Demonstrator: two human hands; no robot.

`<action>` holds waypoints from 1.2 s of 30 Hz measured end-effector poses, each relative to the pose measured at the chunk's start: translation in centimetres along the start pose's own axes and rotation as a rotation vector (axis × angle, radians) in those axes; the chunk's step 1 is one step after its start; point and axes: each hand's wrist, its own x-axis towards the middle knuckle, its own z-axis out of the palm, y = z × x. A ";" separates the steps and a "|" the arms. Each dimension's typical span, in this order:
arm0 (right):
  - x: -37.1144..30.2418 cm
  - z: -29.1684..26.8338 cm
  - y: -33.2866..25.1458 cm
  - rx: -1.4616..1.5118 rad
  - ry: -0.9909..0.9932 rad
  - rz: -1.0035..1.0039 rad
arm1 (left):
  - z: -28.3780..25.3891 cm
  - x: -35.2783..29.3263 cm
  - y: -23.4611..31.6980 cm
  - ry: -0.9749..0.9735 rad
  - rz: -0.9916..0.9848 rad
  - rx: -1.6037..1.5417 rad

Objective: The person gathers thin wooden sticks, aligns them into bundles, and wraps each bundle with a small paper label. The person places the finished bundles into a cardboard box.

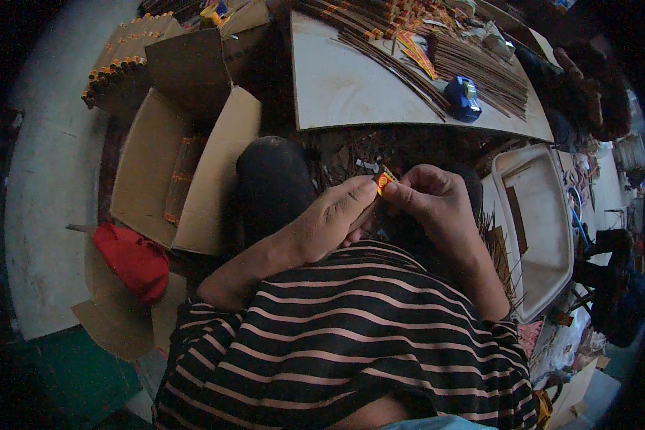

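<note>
So from where I'm standing, the person in the dark striped shirt [351, 337] is hunched over with both hands up in front of their chest. The left hand [330, 218] and the right hand [430, 197] meet around a small bundle of thin brown sticks with a yellow and red label [385, 182] at its end. Left thumb and forefinger are pressed together on the label end from one side, while the right fingertips pinch it from the other, the rest of the right fingers curled in behind. The bundle itself is mostly hidden between the hands, so I can't tell how long it is.

Ahead of them sits a pale board table [351, 86] with loose brown sticks [480, 72] fanned across it, a heap of already labelled bundles [401, 21] near the far edge, and a blue tape dispenser [463, 98] close to the sticks. To the person's left is an open cardboard box [193, 172] with some wrapped bundles down inside, and a red cloth bag [132, 261] on the floor just beside it. On the right is a white plastic tray [545, 222], with more loose sticks [498, 254] between it and the right forearm.
</note>
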 end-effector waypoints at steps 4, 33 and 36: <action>-0.2 0.1 -0.3 -0.019 -0.006 -0.007 | 0.0 -0.1 0.4 -0.011 0.004 0.116; 0.7 -0.2 3.7 0.167 -0.032 -0.322 | 1.5 0.3 0.4 0.131 -0.035 -0.022; 0.5 -0.3 3.7 0.174 -0.040 -0.330 | 1.5 0.2 0.3 0.110 -0.010 0.013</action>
